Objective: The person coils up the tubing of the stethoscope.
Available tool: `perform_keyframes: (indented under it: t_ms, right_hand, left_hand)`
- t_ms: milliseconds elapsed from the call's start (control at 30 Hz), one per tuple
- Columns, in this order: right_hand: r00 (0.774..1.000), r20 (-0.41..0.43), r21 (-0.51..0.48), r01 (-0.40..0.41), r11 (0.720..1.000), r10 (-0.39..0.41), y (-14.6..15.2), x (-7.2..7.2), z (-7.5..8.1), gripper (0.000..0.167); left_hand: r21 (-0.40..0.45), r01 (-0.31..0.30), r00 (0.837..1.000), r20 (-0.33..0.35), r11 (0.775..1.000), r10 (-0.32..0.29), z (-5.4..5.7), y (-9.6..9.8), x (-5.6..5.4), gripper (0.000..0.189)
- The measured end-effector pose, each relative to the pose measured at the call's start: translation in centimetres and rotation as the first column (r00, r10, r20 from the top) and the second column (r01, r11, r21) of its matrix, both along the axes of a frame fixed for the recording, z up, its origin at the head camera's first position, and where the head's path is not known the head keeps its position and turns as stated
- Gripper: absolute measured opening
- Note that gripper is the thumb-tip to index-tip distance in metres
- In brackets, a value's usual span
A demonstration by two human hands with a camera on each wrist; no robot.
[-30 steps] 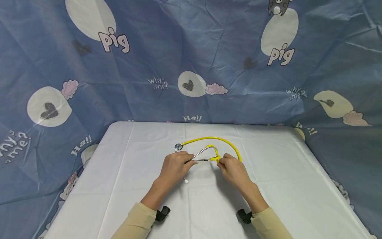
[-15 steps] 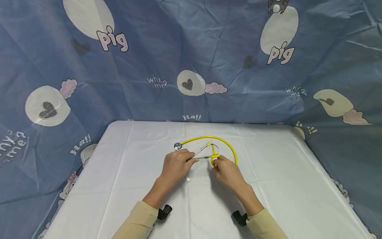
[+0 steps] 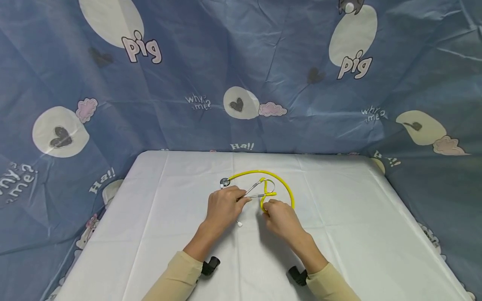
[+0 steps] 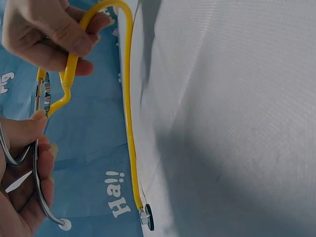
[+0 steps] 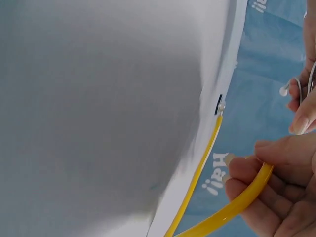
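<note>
A stethoscope with yellow tubing (image 3: pixel 260 171) is between the two hands. My left hand (image 3: pixel 223 209) grips its metal ear tubes (image 4: pixel 37 173), and a white ear tip (image 3: pixel 239 224) pokes out below the palm. My right hand (image 3: pixel 283 217) pinches the yellow tube just below its fork, bending it into a small loop; in the right wrist view the tube (image 5: pixel 237 206) runs across the curled fingers. From there the tubing arcs back to the round metal chest piece (image 3: pixel 224 182), which lies on the table beyond the left hand.
The table (image 3: pixel 180 267) has a creased white cover. Behind it and along both sides hangs a blue printed curtain (image 3: pixel 180 75). A black wrist camera (image 3: pixel 211 265) sits at the left cuff, another black camera (image 3: pixel 297 276) at the right one.
My right hand has moved left towards the left hand, carrying the yellow tube along, so the tube's arc narrows and a loop forms by the fork. The left hand stays nearly in place.
</note>
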State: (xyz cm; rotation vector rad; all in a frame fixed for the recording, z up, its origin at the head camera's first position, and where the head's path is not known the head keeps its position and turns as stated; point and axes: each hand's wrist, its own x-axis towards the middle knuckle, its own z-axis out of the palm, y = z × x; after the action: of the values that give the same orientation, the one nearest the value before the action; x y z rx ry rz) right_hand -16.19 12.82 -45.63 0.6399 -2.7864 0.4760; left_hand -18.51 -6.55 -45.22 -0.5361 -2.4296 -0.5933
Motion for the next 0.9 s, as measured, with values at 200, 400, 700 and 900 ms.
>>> perform_keyframes:
  t_ms: [200, 400, 700, 900]
  right_hand:
    - [1.0, -0.001, -0.003, -0.02, 1.0, 0.02, -0.8, 0.4, 0.2, 0.044]
    - [0.999, -0.023, -0.023, -0.05, 0.998, 0.049, -1.5, 0.6, 0.7, 0.045]
    - [0.996, 0.031, -0.04, -0.087, 0.995, 0.088, -2.0, 0.7, 1.6, 0.037]
    - [0.989, 0.089, -0.06, -0.111, 0.992, 0.116, -1.8, 1.0, 2.0, 0.038]
  left_hand:
    - [-0.02, -0.019, 1.0, -0.002, 1.0, 0.018, -0.3, 0.1, 0.0, 0.011]
    - [-0.043, -0.021, 1.0, -0.02, 0.999, 0.02, -0.4, 0.2, 0.0, 0.019]
    - [-0.07, -0.029, 0.999, -0.043, 0.997, 0.026, -0.3, 0.0, 0.0, 0.024]
    - [-0.127, 0.024, 0.998, -0.059, 0.992, -0.032, -0.5, -0.2, 0.4, 0.017]
